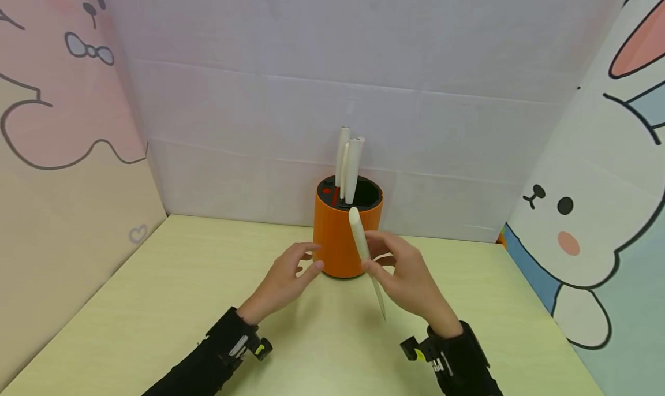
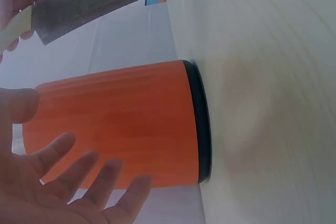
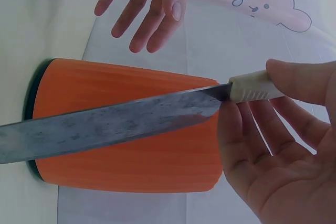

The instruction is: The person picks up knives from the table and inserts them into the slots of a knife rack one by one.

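Observation:
My right hand [image 1: 402,269] pinches a kitchen knife [image 3: 121,119] by its white handle [image 1: 358,234], with the blade pointing down. In the right wrist view the wide grey blade crosses in front of the orange knife block [image 1: 337,240]. Several white-handled items [image 1: 353,171] stand upright in the block's black top. My left hand [image 1: 286,277] is at the block's left side with its fingers spread and relaxed. In the left wrist view those fingers [image 2: 107,179] overlap the block [image 2: 126,124]; whether they touch it I cannot tell. Nothing is in that hand.
The block stands on a pale wooden table [image 1: 208,286], close to a white sheet wall [image 1: 234,124] at the back. Printed cartoon panels [image 1: 561,251] flank the table on the left and right. A black strap with a small camera [image 1: 260,347] sits on each wrist.

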Tool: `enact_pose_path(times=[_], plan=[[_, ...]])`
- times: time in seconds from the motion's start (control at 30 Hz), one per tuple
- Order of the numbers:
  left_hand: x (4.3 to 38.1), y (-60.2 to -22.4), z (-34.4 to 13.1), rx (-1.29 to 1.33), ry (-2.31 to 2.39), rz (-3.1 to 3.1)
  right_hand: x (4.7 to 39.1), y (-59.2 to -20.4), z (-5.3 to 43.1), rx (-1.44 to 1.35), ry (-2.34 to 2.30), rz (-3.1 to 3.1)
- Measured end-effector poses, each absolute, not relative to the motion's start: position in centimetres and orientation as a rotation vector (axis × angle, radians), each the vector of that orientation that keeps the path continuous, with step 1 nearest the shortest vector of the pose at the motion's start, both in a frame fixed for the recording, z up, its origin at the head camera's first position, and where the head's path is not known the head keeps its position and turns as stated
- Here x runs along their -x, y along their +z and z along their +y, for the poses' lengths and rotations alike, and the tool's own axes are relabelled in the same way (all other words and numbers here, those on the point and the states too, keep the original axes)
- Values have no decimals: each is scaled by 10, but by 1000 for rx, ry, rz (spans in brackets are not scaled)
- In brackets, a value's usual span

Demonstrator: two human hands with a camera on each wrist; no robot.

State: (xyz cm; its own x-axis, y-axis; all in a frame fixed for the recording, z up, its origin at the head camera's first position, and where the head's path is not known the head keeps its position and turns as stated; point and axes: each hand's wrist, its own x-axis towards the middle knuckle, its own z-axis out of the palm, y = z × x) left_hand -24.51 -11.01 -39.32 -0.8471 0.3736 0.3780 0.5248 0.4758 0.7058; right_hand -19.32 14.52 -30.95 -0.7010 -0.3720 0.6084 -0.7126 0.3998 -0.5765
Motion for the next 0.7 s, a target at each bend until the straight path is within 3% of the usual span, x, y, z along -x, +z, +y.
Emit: enact_pose_path(times=[0.43,0.7], plan=[[242,-391,-106,798,-1316,-2540,200,-320,144,-713,1490,-2217],[241,-391,-107,793,-1322,-2537,181,-297,134,-743,1582,-2169]])
